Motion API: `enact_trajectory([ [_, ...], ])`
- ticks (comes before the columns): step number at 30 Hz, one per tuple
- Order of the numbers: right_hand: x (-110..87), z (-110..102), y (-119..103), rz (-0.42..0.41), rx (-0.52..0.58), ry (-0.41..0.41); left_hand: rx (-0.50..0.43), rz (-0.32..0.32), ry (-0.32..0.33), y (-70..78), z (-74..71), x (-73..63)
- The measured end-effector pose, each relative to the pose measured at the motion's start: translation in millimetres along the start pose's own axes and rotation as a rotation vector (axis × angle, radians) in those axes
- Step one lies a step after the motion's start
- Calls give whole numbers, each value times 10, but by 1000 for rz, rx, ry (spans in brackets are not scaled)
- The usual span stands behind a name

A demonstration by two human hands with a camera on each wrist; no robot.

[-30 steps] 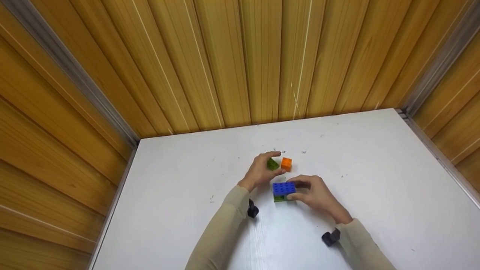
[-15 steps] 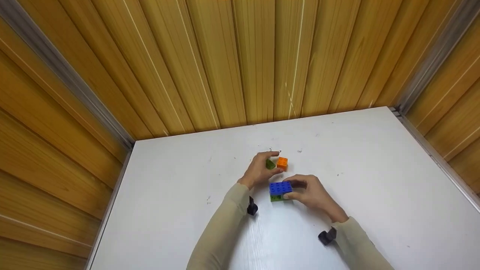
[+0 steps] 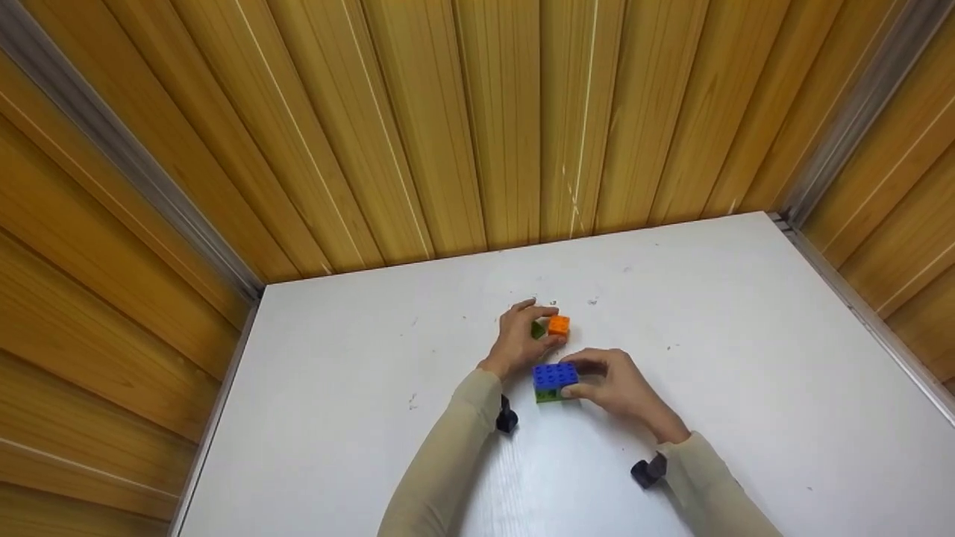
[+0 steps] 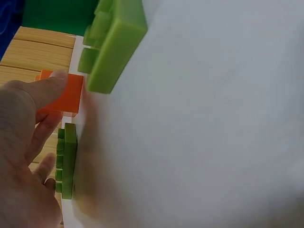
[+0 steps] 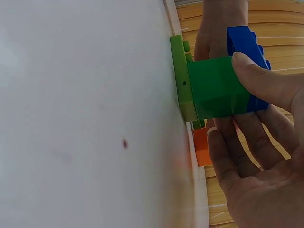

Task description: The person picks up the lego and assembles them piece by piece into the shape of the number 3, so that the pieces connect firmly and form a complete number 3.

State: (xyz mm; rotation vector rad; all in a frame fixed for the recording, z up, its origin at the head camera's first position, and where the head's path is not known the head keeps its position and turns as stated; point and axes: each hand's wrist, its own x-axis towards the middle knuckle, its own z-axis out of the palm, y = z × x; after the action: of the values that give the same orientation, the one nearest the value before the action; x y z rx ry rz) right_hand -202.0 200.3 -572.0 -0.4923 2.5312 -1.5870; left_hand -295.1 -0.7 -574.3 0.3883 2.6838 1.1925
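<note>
My left hand [image 3: 515, 341] pinches an orange building block [image 3: 558, 326], the thumb on its near side and fingers behind it. Right beside it, partly hidden by that hand, a green studded plate [image 4: 69, 161] rests flat on the table. Closer to me stands a small stack: a light green plate [image 5: 181, 78] at the bottom, a dark green block [image 5: 216, 88] at one end, and a blue brick [image 3: 554, 374] across the top. My right hand [image 3: 621, 384] holds this stack at its right end, thumb in front and fingers behind.
The white table [image 3: 336, 418] runs back to a yellow wood-patterned wall [image 3: 448, 127]. Similar panels rise at both sides, with grey metal framing [image 3: 828, 164] in the corners. A small black camera [image 3: 646, 472] sits on each wrist.
My left fingers have closed in on the orange block, and the green plate beside it is more covered. The right hand keeps its hold on the stack. The head view has shifted slightly.
</note>
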Motion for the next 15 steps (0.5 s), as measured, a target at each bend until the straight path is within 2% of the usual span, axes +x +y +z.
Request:
enact_trajectory([
  [11,7,0,-9,-13,-4,0,-31,61,43,-7,-63,7],
  [15,11,-8,-16,-18,6,-3,-48,110,55,-10,-116,10],
])
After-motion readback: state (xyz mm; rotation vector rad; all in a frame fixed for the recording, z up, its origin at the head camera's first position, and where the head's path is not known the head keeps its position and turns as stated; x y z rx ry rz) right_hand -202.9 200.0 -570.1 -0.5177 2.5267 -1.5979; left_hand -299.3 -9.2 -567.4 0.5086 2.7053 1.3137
